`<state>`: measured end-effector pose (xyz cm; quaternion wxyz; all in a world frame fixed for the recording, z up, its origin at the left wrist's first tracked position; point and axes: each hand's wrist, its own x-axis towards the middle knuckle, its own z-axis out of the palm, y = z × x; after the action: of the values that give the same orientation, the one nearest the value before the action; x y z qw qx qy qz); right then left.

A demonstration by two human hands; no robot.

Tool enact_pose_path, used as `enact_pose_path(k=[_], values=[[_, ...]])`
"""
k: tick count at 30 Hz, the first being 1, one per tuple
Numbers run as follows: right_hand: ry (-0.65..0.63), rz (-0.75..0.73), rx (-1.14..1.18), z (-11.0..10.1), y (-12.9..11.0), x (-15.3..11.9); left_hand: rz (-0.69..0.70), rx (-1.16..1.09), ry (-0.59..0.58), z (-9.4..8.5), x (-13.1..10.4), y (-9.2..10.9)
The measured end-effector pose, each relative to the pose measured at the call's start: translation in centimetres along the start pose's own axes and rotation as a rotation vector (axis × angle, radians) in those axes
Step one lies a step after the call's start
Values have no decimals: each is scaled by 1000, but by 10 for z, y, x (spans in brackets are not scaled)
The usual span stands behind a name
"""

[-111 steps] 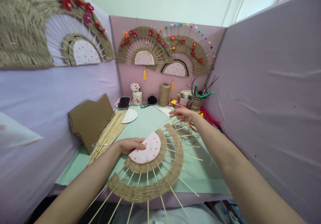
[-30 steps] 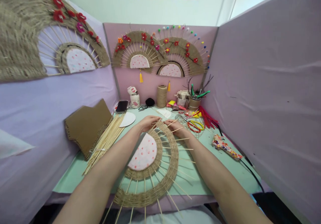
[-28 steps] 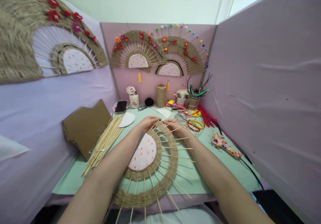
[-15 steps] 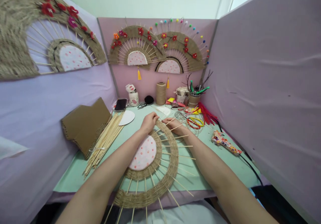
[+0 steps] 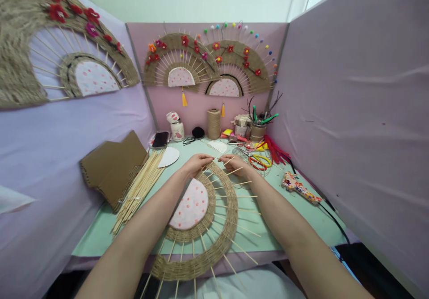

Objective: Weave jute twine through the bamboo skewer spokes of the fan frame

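Observation:
My left hand (image 5: 200, 163) is closed at the far end of a woven fan (image 5: 232, 214), thumb and fingers pinching its edge. The fan stands tilted over the table's front edge, with bands of twine woven across thin sticks and a pink-dotted white half-circle (image 5: 191, 204) in the middle. Just right of that end, my right hand (image 5: 235, 164) is closed in a pinch beside the outer sticks. What sits between its fingertips is too small to make out. My left forearm hides part of the fan's straight side.
Left of the fan lie a bundle of sticks (image 5: 139, 187), cardboard (image 5: 112, 167) and a white half-disc (image 5: 168, 157). Behind stand a twine spool (image 5: 213, 124) and jars. Scissors (image 5: 260, 161), red stems (image 5: 276, 149) and a patterned glue gun (image 5: 300, 187) with its cord lie right. Finished fans hang on the partitions.
My left hand has turned flatter, its fingers now stretching toward the fan's end. My right hand has shifted slightly, its fingertips still near the left hand. The fan has barely moved.

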<state>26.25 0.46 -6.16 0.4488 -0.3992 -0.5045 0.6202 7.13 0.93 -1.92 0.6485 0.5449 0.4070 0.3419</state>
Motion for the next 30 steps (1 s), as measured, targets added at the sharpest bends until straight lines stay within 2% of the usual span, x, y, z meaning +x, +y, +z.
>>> enact_pose_path(k=[4, 9, 12, 15, 22, 26, 30], values=[[-48, -16, 11, -3, 4, 1, -78, 15, 83, 0, -2, 2], [-112, 2, -27, -7, 5, 0, -196, 49, 21, -2, -2, 1], [-122, 28, -58, -7, 3, -1, -205, 78, 42, -3, -1, 1], [-118, 16, -61, -7, 2, -3, -186, 63, 32, -6, -2, 0], [-89, -17, -37, -6, -1, -6, -79, -115, -160, -26, -17, -5], [-73, -1, -47, -7, -2, -7, -14, -156, -124, -35, -22, -13], [-139, 39, -56, -7, -3, -9, 62, -186, -68, -36, -25, -18]])
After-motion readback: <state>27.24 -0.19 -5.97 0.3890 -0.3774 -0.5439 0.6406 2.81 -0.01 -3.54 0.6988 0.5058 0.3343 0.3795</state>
